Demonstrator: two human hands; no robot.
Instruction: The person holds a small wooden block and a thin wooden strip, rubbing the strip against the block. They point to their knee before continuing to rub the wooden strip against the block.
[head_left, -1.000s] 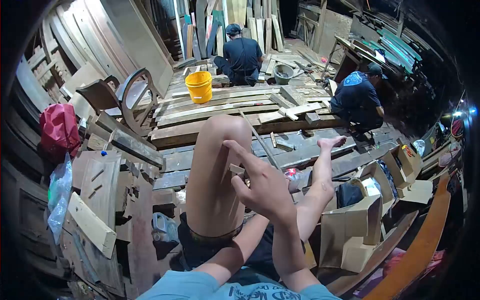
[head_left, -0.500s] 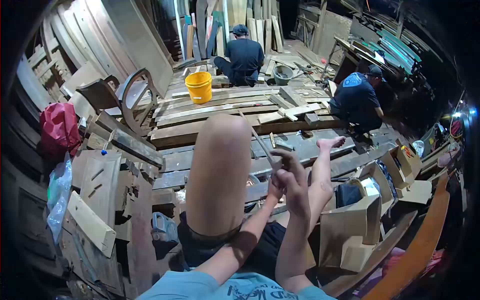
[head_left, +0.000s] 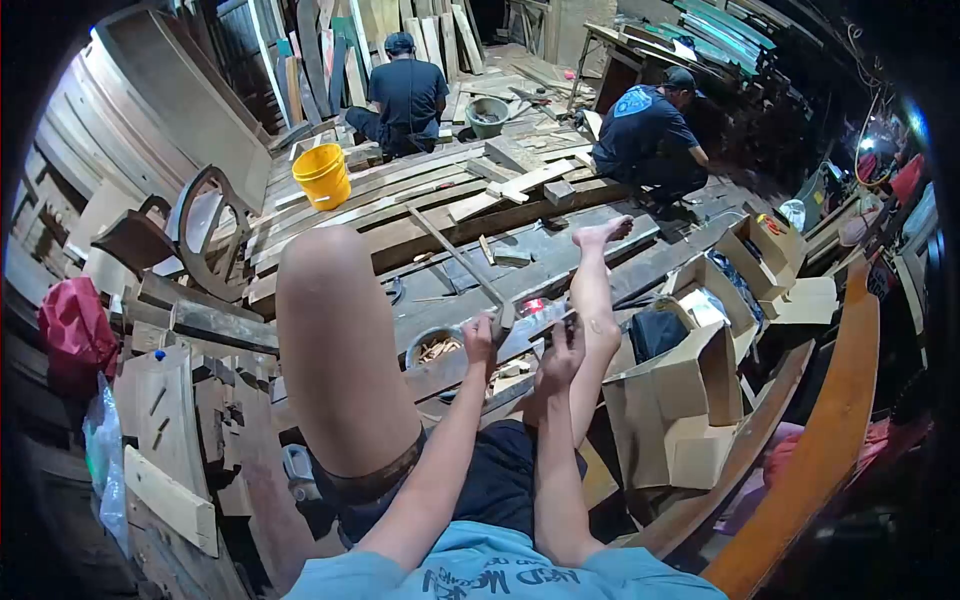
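My left hand [head_left: 480, 340] is closed around the near end of a long, thin wooden strip [head_left: 455, 255], which slants forward and to the left, its far end over the boards. To the right, in front of my lower leg, my right hand [head_left: 562, 352] is closed and slightly apart from the strip. A small dark thing shows at its fingers, too small to name. Below and beyond my left hand stands a round basin [head_left: 436, 348] holding small wooden pieces. My raised left knee is beside the strip.
A yellow bucket [head_left: 322, 177] stands on long stacked planks [head_left: 370, 215]. Two people [head_left: 408, 100] [head_left: 650, 130] crouch further off. Cardboard boxes [head_left: 680, 390] and a curved orange board [head_left: 815, 430] lie at right. A wooden chair [head_left: 205, 230] and a red bag [head_left: 78, 335] are at left.
My hands were together at the strip's near end; now they are apart, the left on the strip and the right beside it. My view has turned right, so the surroundings sit further left.
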